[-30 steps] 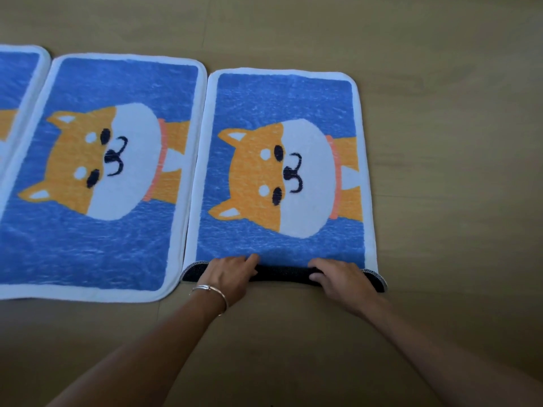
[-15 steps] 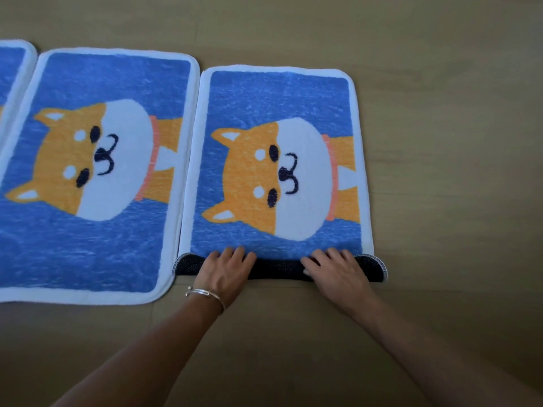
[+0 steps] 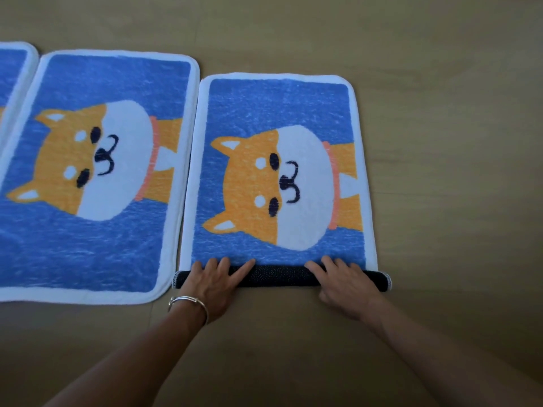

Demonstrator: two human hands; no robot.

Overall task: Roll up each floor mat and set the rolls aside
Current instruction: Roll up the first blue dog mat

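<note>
Along the near edge of the right mat (image 3: 279,107) the roll (image 3: 282,276) has thickened; my left hand (image 3: 210,284) and right hand (image 3: 345,286) press it flat-fingered. Rolling has barely started.

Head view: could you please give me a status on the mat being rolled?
Left grip and right grip press flat-fingered on the black dotted roll. Blue dog-print floor mat mostly flat. Matching mat lies close beside it.

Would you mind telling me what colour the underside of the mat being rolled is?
Black with fine pale dots, seen on the roll in the head view.
</note>
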